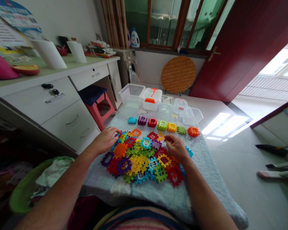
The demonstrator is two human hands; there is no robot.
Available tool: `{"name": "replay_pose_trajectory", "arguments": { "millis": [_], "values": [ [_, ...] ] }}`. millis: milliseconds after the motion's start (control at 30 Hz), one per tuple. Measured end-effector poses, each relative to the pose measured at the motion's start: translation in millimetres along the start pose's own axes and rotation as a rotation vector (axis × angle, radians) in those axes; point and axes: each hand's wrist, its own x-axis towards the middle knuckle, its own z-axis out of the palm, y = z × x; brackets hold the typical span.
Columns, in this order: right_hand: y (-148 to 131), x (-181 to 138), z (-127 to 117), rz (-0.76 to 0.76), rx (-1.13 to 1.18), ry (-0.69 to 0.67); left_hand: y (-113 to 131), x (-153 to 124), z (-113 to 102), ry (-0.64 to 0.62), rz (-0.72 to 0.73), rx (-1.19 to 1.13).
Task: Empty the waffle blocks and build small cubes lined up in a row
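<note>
A heap of colourful plastic interlocking blocks with notched edges lies on the cloth-covered table. My left hand rests at the heap's left edge, fingers stretched out over the blocks there. On the right side of the heap, my right hand has its fingers curled, beside a yellow block; what the fingers close on is mostly hidden. Beyond the heap runs a row of blocks, among them a blue one, a purple one, a red one and an orange one.
Clear plastic boxes and a lidded box with orange latches stand along the table's far edge. A pink stool and white drawers are to the left. A green basket holds cloths near my left arm.
</note>
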Motion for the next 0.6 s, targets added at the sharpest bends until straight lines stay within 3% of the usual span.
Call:
{"name": "replay_pose_trajectory", "arguments": {
  "millis": [133,333,600],
  "values": [
    [1,-1,-1,0.011,-0.014,-0.006,-15,-2,8,-0.036,-0.128,-0.033],
    [0,-1,-1,0.031,0.003,-0.017,-23,-1,18,-0.071,-0.119,-0.132],
    [-2,-2,-3,0.050,0.030,-0.013,-18,0,10,-0.064,-0.148,-0.197]
  ]
}}
